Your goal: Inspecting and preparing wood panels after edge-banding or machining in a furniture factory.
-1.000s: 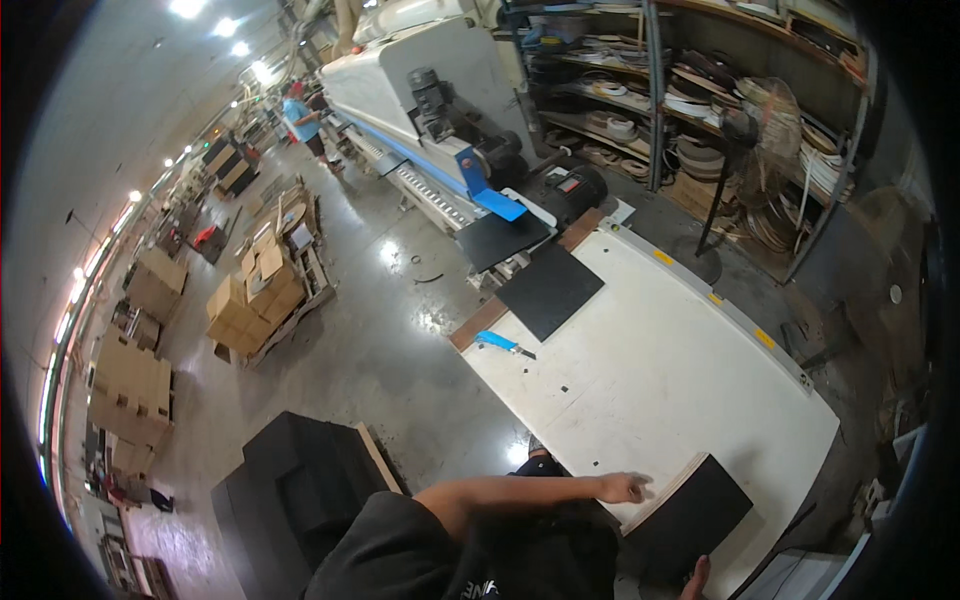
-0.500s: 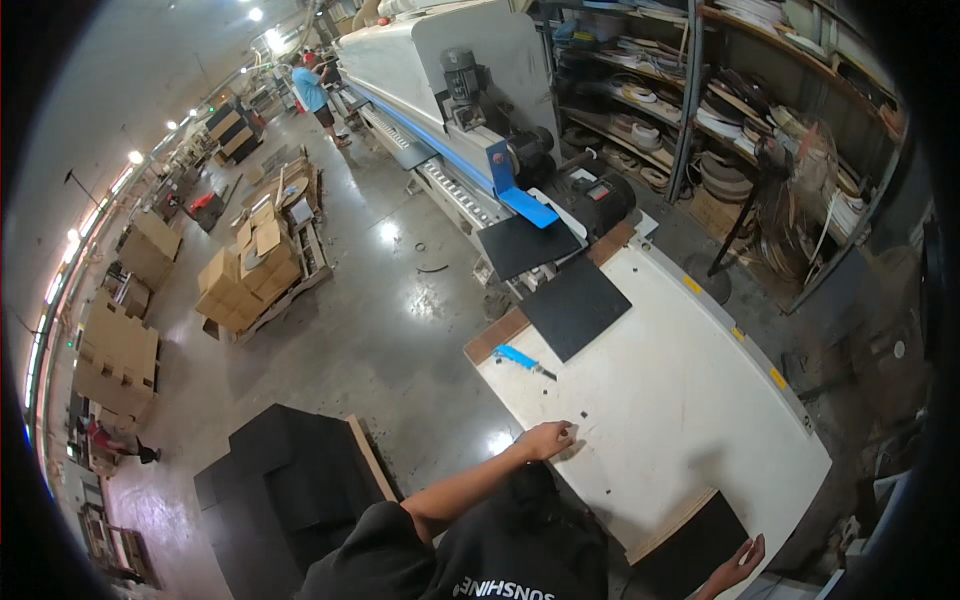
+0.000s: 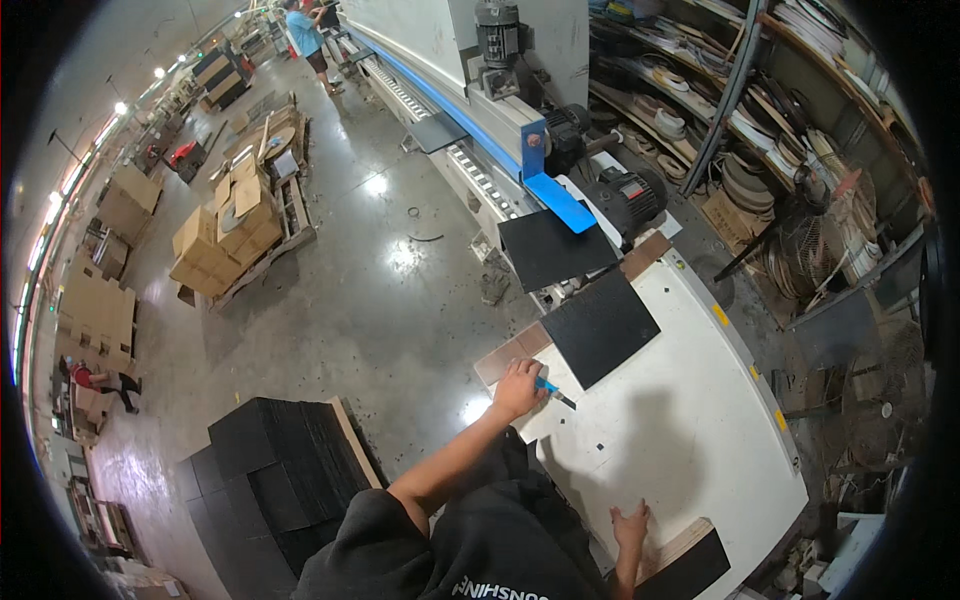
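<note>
My left hand (image 3: 520, 389) is at the left edge of the white tabletop (image 3: 690, 400), its fingers closed over the handle of a blue utility knife (image 3: 548, 386). The knife's dark tip still lies against the surface, pointing right. My right hand (image 3: 630, 525) holds nothing; its fingers are spread above the table, beside a stack of black-faced boards (image 3: 690, 568) at the near edge. A single black panel (image 3: 602, 330) rests at the table's far end, just beyond the knife. Small dark scraps (image 3: 600, 447) are scattered between my hands.
Beyond the table runs a long machine with a blue guard (image 3: 560, 204) and another black panel (image 3: 555, 250). A big stack of black boards (image 3: 285, 480) stands left of me. Cardboard boxes (image 3: 245, 225) sit on a pallet, and shelves (image 3: 690, 95) line the right.
My left hand has moved forward onto the knife and closed over its handle. My right hand has come left off the board stack, fingers spread. The view has shifted slightly.
</note>
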`<state>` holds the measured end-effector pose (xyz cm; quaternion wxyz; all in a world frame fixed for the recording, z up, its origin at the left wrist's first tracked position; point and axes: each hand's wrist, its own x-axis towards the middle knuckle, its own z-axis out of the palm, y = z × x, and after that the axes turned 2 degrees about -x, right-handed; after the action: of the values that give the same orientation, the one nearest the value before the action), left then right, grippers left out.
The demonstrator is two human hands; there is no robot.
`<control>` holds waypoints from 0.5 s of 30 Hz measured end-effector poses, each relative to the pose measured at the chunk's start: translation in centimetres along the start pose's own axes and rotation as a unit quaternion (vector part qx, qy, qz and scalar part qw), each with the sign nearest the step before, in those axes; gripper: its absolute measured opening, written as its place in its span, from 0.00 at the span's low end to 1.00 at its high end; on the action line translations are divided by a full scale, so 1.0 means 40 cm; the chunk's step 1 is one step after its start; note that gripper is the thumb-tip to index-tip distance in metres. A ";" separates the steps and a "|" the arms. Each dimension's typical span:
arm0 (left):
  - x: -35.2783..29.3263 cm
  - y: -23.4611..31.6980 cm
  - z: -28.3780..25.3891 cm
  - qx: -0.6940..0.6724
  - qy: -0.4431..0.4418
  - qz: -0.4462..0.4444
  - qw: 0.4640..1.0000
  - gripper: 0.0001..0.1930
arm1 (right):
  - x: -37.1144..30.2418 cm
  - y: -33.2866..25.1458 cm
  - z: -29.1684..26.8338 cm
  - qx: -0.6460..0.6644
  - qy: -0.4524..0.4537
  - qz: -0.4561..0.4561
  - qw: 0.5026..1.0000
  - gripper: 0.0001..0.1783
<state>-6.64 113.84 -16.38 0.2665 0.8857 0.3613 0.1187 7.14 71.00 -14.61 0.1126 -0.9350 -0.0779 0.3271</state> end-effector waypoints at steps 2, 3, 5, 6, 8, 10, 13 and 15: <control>0.005 -0.032 -0.004 0.016 -0.012 0.038 0.999 0.30 | 0.028 -0.030 0.073 -0.006 -0.028 -0.005 1.000 0.63; 0.005 -0.047 -0.003 0.032 -0.020 0.078 0.996 0.31 | 0.035 -0.045 0.098 -0.006 -0.030 -0.004 1.000 0.63; 0.013 -0.067 0.004 0.051 -0.037 0.080 0.995 0.28 | 0.038 -0.063 0.142 -0.002 -0.014 0.034 0.999 0.67; 0.020 -0.076 0.008 0.060 -0.038 0.107 0.992 0.26 | 0.036 -0.064 0.160 -0.001 -0.015 0.040 0.999 0.67; 0.033 -0.094 0.025 0.055 -0.021 0.145 0.988 0.19 | 0.024 -0.062 0.190 -0.037 0.013 0.049 0.998 0.69; 0.051 -0.146 0.036 0.057 -0.037 0.155 0.986 0.18 | 0.019 -0.079 0.216 -0.037 0.032 0.049 0.998 0.69; 0.047 -0.175 0.005 0.046 -0.020 0.174 0.983 0.16 | 0.019 -0.085 0.227 -0.060 0.026 -0.002 0.998 0.70; 0.056 -0.147 -0.043 0.027 -0.072 0.144 0.987 0.18 | 0.026 -0.060 0.247 -0.086 0.041 -0.018 0.995 0.70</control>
<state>-9.13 119.59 -18.21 0.2475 0.9416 0.2128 0.0822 1.56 75.12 -22.12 0.0402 -0.9524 -0.1177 0.2783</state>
